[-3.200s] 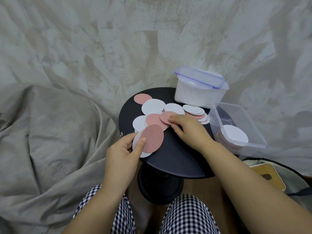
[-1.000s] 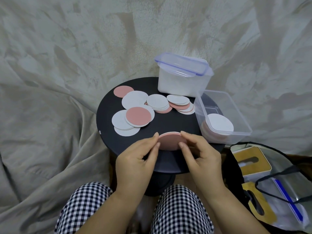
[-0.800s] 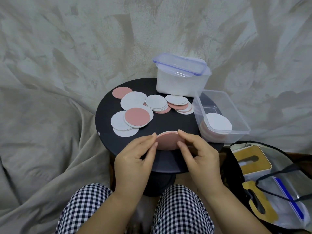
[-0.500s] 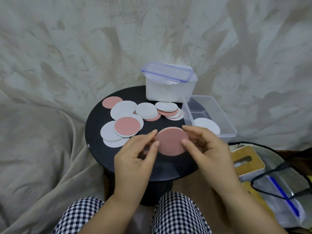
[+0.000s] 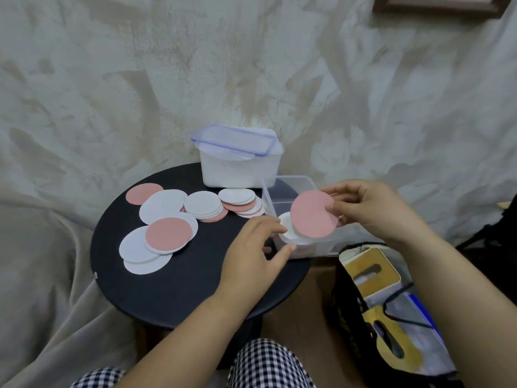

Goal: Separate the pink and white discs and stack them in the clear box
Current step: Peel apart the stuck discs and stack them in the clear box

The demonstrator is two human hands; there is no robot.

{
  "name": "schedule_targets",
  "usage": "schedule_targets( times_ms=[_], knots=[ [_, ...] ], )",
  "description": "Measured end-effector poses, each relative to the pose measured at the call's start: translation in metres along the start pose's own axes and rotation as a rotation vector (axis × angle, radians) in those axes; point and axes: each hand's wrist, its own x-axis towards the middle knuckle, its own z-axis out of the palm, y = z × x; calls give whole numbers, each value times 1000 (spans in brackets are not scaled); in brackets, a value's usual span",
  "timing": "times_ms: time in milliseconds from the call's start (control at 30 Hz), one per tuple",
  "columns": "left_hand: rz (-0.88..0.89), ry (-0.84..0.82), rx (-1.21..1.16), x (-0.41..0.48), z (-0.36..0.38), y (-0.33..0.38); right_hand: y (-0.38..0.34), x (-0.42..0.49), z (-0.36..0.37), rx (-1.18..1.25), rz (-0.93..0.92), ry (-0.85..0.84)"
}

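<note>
Right hand [image 5: 373, 212] pinched flat round pink disc [image 5: 313, 214] over clear rectangular plastic box [image 5: 292, 179] w/ white discs [image 5: 286, 223] inside; left hand [image 5: 251, 257], fingers loosely apart & holding nothing, hovered beside box.

Mostly covered by the held pink disc [image 5: 313, 214]: the white stack [image 5: 286, 228] in the clear box [image 5: 288, 178]. Near corner of that box masked by the left hand [image 5: 251, 256]. At 1 o'clock, dark frame [image 5: 439, 5] cut by the top edge. At 4 o'clock, bag [image 5: 349, 326] contents blurred, cropped at right.
</note>
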Motion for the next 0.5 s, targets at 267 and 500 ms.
schedule_targets(
  times_ms=[267, 500],
  knots=[
    [50, 52, 30, -3, 3, -6, 0, 25, 7, -194, 49, -139],
    [48, 50, 29, -4, 3, -4, 3, 28, 12, -347, 8, -170]
  ],
)
